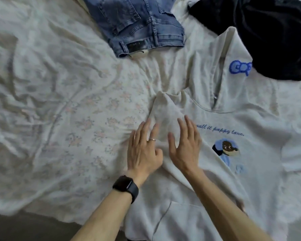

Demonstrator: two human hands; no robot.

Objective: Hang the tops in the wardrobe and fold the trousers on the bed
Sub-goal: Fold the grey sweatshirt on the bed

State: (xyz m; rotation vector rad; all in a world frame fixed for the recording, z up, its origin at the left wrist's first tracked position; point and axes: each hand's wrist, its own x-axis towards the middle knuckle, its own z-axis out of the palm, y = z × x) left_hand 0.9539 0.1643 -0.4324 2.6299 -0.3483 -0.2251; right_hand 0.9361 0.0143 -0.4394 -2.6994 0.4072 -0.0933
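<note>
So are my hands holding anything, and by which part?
Nothing gripped: left hand and right hand rest flat on the folded sleeve of the cream fleece hoodie.

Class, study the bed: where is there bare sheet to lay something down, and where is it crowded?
Free: the wide floral sheet left of the jeans and the left hand. Crowded: the right side, where the white hoodie lies spread, the dark garment overlaps its hood, and the right hand rests on its sleeve.
</note>
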